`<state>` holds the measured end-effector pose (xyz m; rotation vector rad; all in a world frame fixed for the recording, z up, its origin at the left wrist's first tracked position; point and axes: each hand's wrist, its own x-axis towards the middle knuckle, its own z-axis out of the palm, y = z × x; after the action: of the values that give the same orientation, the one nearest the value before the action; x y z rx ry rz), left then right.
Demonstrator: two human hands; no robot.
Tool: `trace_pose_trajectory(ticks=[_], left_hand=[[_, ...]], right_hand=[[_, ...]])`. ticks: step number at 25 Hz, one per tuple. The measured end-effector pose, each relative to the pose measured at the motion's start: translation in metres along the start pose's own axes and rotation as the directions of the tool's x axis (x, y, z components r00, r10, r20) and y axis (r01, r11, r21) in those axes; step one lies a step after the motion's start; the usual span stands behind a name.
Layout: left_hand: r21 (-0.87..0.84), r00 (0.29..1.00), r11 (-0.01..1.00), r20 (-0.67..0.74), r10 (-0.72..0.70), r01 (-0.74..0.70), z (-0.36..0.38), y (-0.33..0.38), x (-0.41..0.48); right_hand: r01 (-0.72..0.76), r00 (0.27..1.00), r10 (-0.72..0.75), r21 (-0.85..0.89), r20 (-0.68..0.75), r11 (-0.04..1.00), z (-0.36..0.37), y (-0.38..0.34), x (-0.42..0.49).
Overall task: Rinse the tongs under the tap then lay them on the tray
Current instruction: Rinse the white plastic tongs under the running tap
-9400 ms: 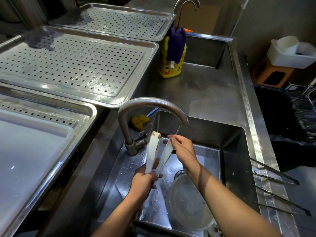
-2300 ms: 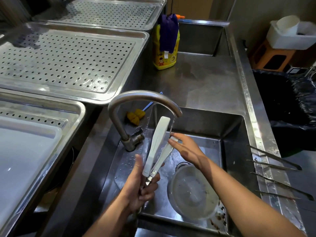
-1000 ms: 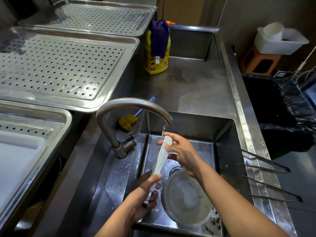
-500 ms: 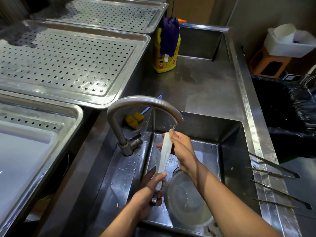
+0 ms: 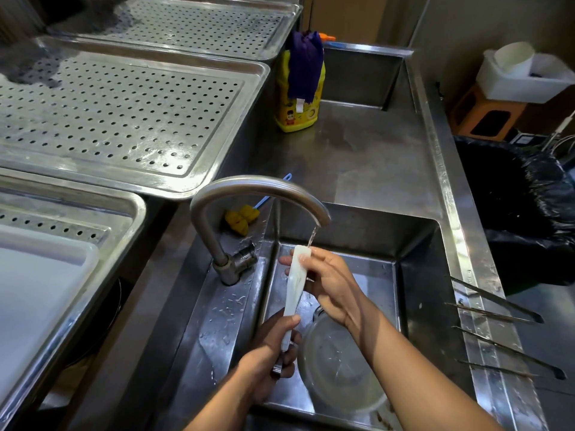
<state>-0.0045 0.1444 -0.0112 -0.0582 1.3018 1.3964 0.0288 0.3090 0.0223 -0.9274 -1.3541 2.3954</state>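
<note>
Left hand [image 5: 267, 359] grips the white plastic tongs [image 5: 294, 287] low, right hand [image 5: 329, 281] pinches the tips (2 arms closed) under the curved steel tap [image 5: 255, 188]; rotate, rubbing every face.

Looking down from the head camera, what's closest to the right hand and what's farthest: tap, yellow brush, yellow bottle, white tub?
1. Tap, spout just above the right hand.
2. Yellow brush, left, behind the tap's base.
3. Yellow bottle, farther back on the counter.
4. White tub, far right, beyond the counter.
</note>
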Motion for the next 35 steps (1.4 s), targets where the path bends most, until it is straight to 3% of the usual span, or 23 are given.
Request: trace_pose_trajectory(ticks=[2,4,6,9,13,15,17,19,23,24,26,28,30,31,35], left_hand=[[0.026,1.0,1.0,0.004,-0.008,0.008,-0.001,0.001,0.004],[0.123,1.0,0.992,-0.002,0.001,-0.001,0.001,0.003,0.008],[0.246,0.998,0.969,-0.04,0.047,-0.035,0.007,0.005,0.013],[0.406,0.982,0.901,-0.042,0.185,-0.152,0.014,0.007,0.019],[0.461,0.952,0.841,0.028,0.306,-0.284,0.015,0.003,0.025],[0.477,0.951,0.831,0.041,0.305,-0.287,0.015,0.003,0.028],[0.452,0.977,0.869,0.035,0.209,-0.202,0.011,0.008,0.03],[0.366,0.994,0.926,0.092,0.065,-0.094,0.006,0.011,0.032],[0.306,0.94,0.941,0.256,-0.226,0.143,0.005,0.01,0.026],[0.307,0.934,0.936,0.25,-0.256,0.174,0.01,0.008,0.024],[0.314,0.972,0.934,0.104,-0.209,0.168,0.021,0.005,0.024],[0.405,0.995,0.911,-0.094,-0.038,0.073,0.028,0.007,0.026],[0.516,0.986,0.856,-0.117,0.121,-0.044,0.032,0.014,0.029],[0.558,0.978,0.826,-0.116,0.176,-0.082,0.034,0.017,0.03],[0.664,0.929,0.716,-0.09,0.359,-0.213,0.038,0.019,0.035]], right_hand=[[-0.019,1.0,0.019,-0.059,0.0,0.998,0.0,-0.004,0.0],[-0.042,0.989,0.033,-0.062,-0.141,0.997,0.004,-0.009,0.005],[-0.014,0.982,0.006,-0.043,-0.186,0.999,0.008,-0.01,0.007],[0.044,0.998,-0.042,0.04,-0.038,0.998,0.021,-0.005,-0.001],[-0.047,0.985,0.052,0.039,-0.163,0.998,0.03,-0.015,0.008],[-0.075,0.994,0.087,0.175,-0.059,0.982,0.025,-0.019,0.007],[-0.093,0.986,0.035,0.353,0.166,0.931,0.021,-0.014,-0.004],[-0.114,0.956,-0.024,0.447,0.292,0.887,0.017,-0.008,-0.01],[-0.171,0.94,0.041,0.364,0.339,0.916,0.025,-0.009,-0.005],[-0.173,0.956,0.084,0.306,0.282,0.936,0.03,-0.009,-0.001],[-0.099,0.995,0.098,0.204,0.013,0.974,0.036,-0.005,0.005],[0.107,0.943,-0.123,-0.066,-0.31,0.992,0.037,0.008,0.006],[0.226,0.89,-0.326,-0.314,-0.317,0.922,0.039,0.016,0.003],[0.213,0.905,-0.303,-0.296,-0.3,0.931,0.038,0.011,0.005],[-0.118,0.936,0.118,0.02,-0.332,0.993,0.016,-0.033,0.03]])
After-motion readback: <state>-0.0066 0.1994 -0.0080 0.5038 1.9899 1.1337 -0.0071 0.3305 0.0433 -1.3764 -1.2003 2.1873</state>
